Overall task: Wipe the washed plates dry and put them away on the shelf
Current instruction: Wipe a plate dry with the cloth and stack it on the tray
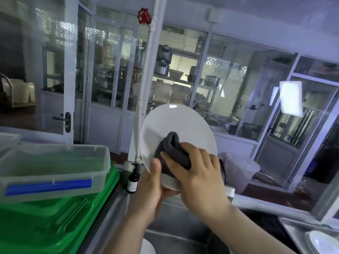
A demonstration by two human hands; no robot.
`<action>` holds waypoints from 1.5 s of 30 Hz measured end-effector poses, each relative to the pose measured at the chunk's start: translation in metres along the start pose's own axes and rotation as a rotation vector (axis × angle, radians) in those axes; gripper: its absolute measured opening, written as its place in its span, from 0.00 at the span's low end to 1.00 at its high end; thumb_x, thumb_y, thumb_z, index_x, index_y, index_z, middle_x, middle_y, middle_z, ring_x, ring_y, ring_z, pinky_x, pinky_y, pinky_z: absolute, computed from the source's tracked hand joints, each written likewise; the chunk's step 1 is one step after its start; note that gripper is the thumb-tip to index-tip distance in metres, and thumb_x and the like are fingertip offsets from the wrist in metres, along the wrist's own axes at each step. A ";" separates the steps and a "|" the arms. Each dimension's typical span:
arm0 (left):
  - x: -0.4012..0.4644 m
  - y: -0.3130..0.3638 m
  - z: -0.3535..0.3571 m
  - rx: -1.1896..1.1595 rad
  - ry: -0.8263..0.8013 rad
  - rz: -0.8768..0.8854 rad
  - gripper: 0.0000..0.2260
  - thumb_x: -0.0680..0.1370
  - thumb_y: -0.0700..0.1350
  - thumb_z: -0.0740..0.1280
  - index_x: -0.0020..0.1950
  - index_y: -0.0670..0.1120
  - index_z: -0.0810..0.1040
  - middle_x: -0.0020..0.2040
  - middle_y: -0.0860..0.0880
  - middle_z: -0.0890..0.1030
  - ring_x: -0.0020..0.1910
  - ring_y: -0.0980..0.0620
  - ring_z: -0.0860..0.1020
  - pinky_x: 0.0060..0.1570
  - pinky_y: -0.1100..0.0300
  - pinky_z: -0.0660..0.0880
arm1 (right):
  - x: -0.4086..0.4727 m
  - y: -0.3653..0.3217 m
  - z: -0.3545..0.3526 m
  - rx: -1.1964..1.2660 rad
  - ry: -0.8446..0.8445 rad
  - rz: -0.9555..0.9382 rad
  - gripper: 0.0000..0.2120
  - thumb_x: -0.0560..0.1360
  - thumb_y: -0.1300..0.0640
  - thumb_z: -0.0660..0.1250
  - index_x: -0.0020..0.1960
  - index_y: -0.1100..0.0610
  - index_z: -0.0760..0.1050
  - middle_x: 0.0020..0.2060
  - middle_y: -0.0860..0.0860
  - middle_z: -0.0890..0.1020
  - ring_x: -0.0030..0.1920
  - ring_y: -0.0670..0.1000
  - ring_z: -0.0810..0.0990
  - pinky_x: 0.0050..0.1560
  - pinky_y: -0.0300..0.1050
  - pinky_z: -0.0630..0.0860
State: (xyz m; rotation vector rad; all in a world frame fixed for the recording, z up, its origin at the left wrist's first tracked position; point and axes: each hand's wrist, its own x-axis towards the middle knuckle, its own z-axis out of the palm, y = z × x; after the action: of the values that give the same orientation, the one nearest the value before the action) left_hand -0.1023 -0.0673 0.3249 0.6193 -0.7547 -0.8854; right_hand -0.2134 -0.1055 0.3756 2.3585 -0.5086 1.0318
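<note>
Fingers of the right hand point(192, 167) curl round a dark cloth point(174, 153), pressing it on the lower face of the white plate point(176, 125), held near upright over the sink point(165, 217). Beside it, the left hand point(152, 187) pinches the plate's bottom rim, thumb in front. Unwiped face lies above the cloth, open air around the rim; more plates point(322, 242) wait lower right.

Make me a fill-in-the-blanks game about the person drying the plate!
1. The right hand presses a dark grey ____ against the white plate.
2. The left hand holds the plate by its bottom ____.
3. The clear plastic box sits on top of something coloured ____.
4. High on the white pipe is a valve wheel coloured ____.

Missing words: cloth; edge; green; red
</note>
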 end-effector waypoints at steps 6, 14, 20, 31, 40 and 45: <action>0.003 -0.002 -0.005 0.099 -0.043 0.033 0.15 0.72 0.55 0.67 0.59 0.61 0.80 0.58 0.49 0.83 0.56 0.49 0.82 0.44 0.46 0.81 | 0.003 0.016 -0.002 0.040 0.005 0.023 0.19 0.75 0.50 0.59 0.63 0.44 0.78 0.58 0.56 0.78 0.50 0.61 0.78 0.47 0.53 0.74; 0.004 -0.015 -0.021 0.213 0.046 0.062 0.22 0.62 0.50 0.71 0.56 0.58 0.81 0.56 0.48 0.83 0.58 0.45 0.80 0.56 0.38 0.77 | 0.017 0.050 0.003 0.046 0.013 0.378 0.25 0.70 0.64 0.69 0.66 0.49 0.76 0.61 0.61 0.73 0.54 0.67 0.74 0.49 0.60 0.71; -0.002 -0.013 -0.019 0.415 -0.001 0.049 0.20 0.64 0.53 0.69 0.55 0.65 0.79 0.55 0.56 0.83 0.57 0.54 0.80 0.60 0.48 0.76 | 0.016 0.054 0.006 0.072 0.058 0.471 0.24 0.75 0.63 0.67 0.70 0.52 0.72 0.65 0.64 0.68 0.60 0.69 0.70 0.56 0.63 0.70; -0.020 -0.015 -0.005 0.414 -0.146 -0.052 0.18 0.73 0.44 0.65 0.52 0.68 0.79 0.51 0.58 0.84 0.50 0.59 0.82 0.38 0.64 0.79 | 0.027 0.014 -0.004 0.264 0.058 0.127 0.26 0.72 0.62 0.66 0.69 0.53 0.73 0.64 0.62 0.72 0.56 0.66 0.73 0.55 0.55 0.71; -0.012 -0.018 -0.020 0.278 -0.033 -0.079 0.18 0.68 0.46 0.71 0.56 0.59 0.81 0.53 0.49 0.84 0.52 0.48 0.83 0.41 0.50 0.80 | 0.021 0.018 -0.008 0.246 -0.090 0.028 0.24 0.72 0.58 0.61 0.67 0.46 0.74 0.62 0.55 0.75 0.54 0.61 0.76 0.49 0.55 0.75; -0.017 -0.019 -0.021 0.331 -0.051 -0.097 0.18 0.63 0.52 0.72 0.51 0.66 0.81 0.49 0.54 0.85 0.49 0.53 0.84 0.40 0.54 0.80 | 0.025 0.040 -0.001 0.229 0.038 0.390 0.23 0.75 0.63 0.67 0.68 0.51 0.73 0.65 0.60 0.70 0.60 0.66 0.71 0.57 0.61 0.71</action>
State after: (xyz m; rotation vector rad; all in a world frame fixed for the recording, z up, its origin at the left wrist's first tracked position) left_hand -0.1009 -0.0588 0.2929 0.9348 -0.9330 -0.8738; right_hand -0.2187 -0.1395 0.4075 2.4878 -0.9052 1.3674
